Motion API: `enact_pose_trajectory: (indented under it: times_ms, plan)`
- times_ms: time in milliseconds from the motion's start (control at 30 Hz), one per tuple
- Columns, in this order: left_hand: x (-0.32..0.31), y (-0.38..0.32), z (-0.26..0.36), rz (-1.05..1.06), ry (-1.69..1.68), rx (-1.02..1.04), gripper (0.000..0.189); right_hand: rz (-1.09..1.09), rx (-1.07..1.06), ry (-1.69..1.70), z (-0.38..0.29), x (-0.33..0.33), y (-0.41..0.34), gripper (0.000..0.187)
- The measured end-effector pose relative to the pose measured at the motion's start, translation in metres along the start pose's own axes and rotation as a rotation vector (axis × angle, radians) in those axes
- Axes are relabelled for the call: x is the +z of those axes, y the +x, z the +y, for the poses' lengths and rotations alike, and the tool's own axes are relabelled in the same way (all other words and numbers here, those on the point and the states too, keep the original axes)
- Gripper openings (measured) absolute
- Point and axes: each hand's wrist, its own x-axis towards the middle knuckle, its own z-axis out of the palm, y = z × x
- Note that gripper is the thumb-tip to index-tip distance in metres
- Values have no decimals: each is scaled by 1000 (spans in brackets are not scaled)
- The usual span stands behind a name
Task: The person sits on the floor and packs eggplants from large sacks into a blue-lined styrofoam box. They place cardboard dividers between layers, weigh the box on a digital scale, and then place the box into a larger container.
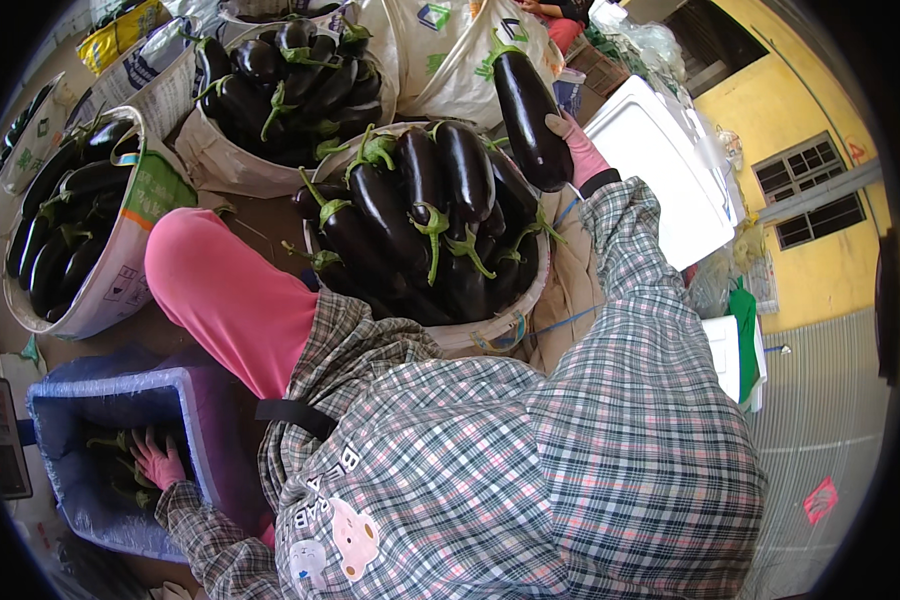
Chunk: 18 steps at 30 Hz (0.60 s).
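My right hand (576, 142), in a pink glove, holds a large dark eggplant (529, 112) by its lower side, its green stem pointing up and away. Just left of it stands a round woven sack (529, 319) heaped with eggplants (390, 214). My left hand (157, 459), also gloved in pink, reaches into a blue plastic-lined crate (187, 405) at the lower left. Its fingers are spread over eggplants with green stems (135, 480); whether they grip one is hard to tell in the shade.
More sacks of eggplants stand at the left (75, 217) and top (292, 82). A white foam box (652, 165) lies to the right. A scale display (0, 435) is beside the crate. Part of another person (566, 22) shows at the top.
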Motion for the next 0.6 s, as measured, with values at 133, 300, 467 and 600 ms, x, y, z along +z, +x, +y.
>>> enact_pose_trajectory:
  times_ms: [133,300,467,600]
  plan:
    - [-5,7,0,-54,18,8,63,222,38,-187,64,-58,-10,89]
    - [-4,15,-11,-90,26,34,61,203,223,-1115,126,-45,17,89]
    - [-14,-2,11,11,-107,31,59,196,-41,-1283,56,-12,115,54]
    - [-56,-6,37,286,-151,137,38,-217,-471,-558,-11,187,186,35]
